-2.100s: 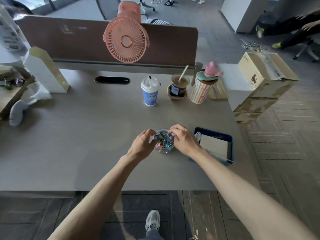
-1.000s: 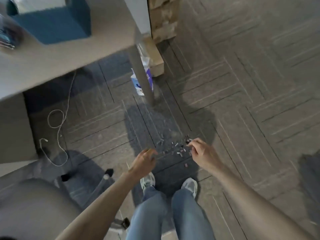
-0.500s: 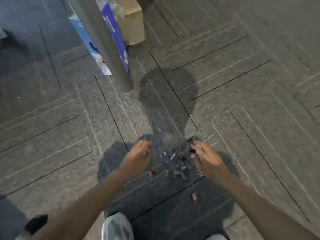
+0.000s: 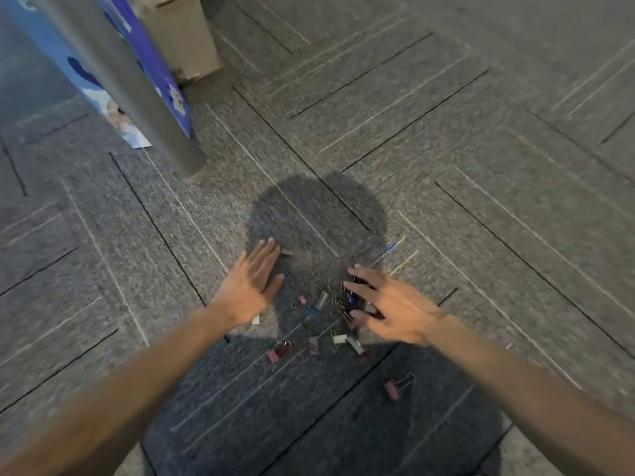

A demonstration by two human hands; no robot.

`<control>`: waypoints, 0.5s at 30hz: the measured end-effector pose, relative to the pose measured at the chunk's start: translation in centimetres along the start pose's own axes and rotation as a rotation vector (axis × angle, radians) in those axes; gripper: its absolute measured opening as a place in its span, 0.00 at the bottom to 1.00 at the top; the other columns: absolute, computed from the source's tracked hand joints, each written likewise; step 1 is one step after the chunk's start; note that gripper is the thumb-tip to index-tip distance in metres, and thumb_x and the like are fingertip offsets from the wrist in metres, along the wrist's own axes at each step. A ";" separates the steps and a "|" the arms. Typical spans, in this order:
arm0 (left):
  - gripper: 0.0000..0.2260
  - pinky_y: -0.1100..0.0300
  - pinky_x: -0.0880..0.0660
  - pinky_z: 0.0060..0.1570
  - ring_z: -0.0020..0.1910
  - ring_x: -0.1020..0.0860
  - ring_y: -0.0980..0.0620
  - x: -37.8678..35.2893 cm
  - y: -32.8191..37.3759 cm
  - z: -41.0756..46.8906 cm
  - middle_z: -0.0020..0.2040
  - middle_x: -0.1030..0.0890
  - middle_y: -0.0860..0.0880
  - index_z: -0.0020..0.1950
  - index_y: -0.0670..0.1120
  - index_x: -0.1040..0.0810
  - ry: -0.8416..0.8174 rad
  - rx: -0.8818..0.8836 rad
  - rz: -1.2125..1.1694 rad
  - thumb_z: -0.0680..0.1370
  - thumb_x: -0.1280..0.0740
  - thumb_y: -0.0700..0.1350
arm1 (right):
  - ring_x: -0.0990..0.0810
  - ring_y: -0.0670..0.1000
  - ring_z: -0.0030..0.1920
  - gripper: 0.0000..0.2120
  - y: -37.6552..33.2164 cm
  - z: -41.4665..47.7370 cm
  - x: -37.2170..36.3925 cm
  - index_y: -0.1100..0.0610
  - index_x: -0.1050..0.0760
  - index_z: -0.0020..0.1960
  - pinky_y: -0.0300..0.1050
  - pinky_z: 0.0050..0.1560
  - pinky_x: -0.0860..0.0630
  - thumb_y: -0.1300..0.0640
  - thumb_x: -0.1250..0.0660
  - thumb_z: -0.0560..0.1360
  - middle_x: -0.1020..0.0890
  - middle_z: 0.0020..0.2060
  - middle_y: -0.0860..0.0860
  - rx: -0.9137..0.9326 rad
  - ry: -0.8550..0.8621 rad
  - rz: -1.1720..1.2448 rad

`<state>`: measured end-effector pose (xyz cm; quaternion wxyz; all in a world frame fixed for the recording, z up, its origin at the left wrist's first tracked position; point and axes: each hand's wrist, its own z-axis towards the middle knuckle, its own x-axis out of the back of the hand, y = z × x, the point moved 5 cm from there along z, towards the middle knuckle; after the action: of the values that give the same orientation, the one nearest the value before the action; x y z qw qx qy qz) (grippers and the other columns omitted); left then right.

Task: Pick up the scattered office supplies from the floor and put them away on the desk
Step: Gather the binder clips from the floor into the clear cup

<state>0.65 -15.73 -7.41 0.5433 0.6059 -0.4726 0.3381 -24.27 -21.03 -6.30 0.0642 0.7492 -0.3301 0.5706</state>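
Since my last look, left grip point(image 4: 249, 292) and right grip point(image 4: 395, 312) have spread flat, empty, flanking small coloured metal binder clips point(image 4: 321, 299).

Grey carpet point(image 4: 446, 132) with thin pale and dark lines. A grey post point(image 4: 137, 97) stands on it at the upper left, a blue printed sheet point(image 4: 156, 68) just behind, and a beige box point(image 4: 185, 32) further back.

A loose heap of small binder clips point(image 4: 312, 311) is lying on the grey carpet point(image 4: 446, 139) in the lower middle of the frame, in pink, dark red, green, blue, grey and white, tumbled at all angles. Thin wire paper clips point(image 4: 335, 295) are tangling among them. One pink binder clip point(image 4: 395, 389) is sitting apart, lower right of the heap.
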 end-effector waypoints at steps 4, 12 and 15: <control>0.30 0.43 0.36 0.69 0.73 0.38 0.47 -1.6 3.0 -3.1 0.73 0.35 0.44 0.74 0.41 0.40 0.015 -0.225 -0.050 0.80 0.47 0.60 | 0.49 0.51 0.78 0.38 -0.6 -0.9 -1.1 0.50 0.53 0.79 0.48 0.73 0.52 0.30 0.54 0.77 0.48 0.78 0.53 0.074 -0.037 -0.097; 0.60 0.46 0.64 0.71 0.74 0.66 0.49 -2.2 1.5 -6.9 0.75 0.66 0.50 0.75 0.49 0.67 -0.138 0.084 0.085 0.57 0.49 0.83 | 0.44 0.57 0.75 0.46 -2.3 -0.6 -1.6 0.48 0.53 0.79 0.54 0.73 0.45 0.23 0.49 0.69 0.48 0.78 0.57 0.091 -0.050 -0.174; 0.60 0.47 0.60 0.72 0.76 0.60 0.46 -3.0 1.5 -7.7 0.77 0.61 0.48 0.76 0.46 0.65 -0.170 0.126 0.100 0.58 0.50 0.82 | 0.36 0.58 0.72 0.32 -3.0 -0.6 -1.0 0.51 0.37 0.74 0.56 0.67 0.30 0.35 0.45 0.76 0.38 0.74 0.56 0.131 -0.020 -0.125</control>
<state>-0.90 -7.51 -8.28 0.4445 0.6412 -0.5244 0.3411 -23.12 -17.98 -6.17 0.0471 0.7765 -0.2453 0.5785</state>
